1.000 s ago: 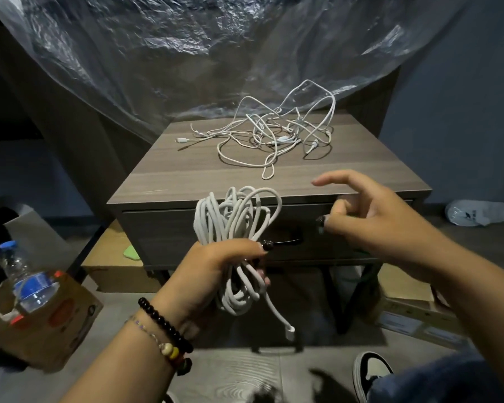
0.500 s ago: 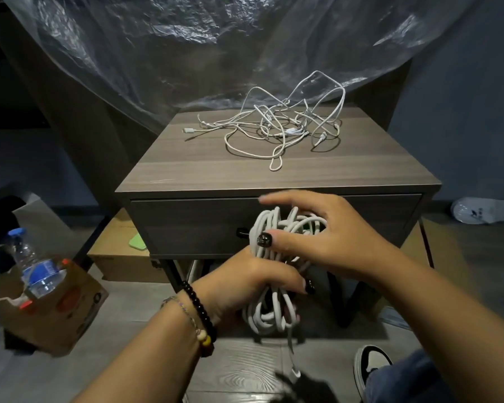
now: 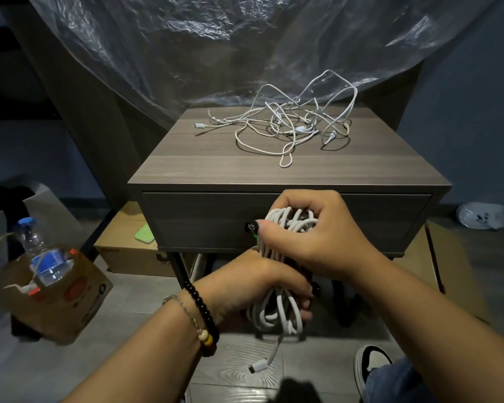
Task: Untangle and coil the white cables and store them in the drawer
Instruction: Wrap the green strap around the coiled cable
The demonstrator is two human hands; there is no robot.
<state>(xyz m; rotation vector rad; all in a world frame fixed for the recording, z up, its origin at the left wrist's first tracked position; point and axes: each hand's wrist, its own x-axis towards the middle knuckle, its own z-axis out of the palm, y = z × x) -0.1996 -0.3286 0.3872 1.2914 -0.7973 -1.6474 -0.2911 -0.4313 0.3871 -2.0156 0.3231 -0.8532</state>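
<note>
So a thick coiled white cable bundle (image 3: 280,303) is gripped by both hands at once, right in front of the shut drawer (image 3: 204,219). The left hand (image 3: 253,283) is wrapped around the lower middle of the coil, fingers curled tight, with loops bulging out below it. The right hand (image 3: 312,234) is clamped over the upper loops, thumb pressed along the near side, and it sits just above and partly over the left one, the two touching. One loose end with a plug (image 3: 258,367) is left dangling below the left hand, above the floor. Whether the drawer's dark knob (image 3: 250,227) is touched can't be told, it's seen just beside the right thumb tip. Beyond both hands, up on the surface (image 3: 186,167) of the nightstand, the rest of the tangled white cables (image 3: 291,126) are piled, well apart from the held bundle, with some loops standing up in the air. Off to the left of the left hand, a water bottle (image 3: 41,254) is stuck upright in a brown paper bag (image 3: 79,303). A cardboard box (image 3: 128,254) is parked under the nightstand, and a black and white shoe (image 3: 373,365) is seen below the right forearm. Beaded bracelets (image 3: 201,318) are worn on the left wrist.
</note>
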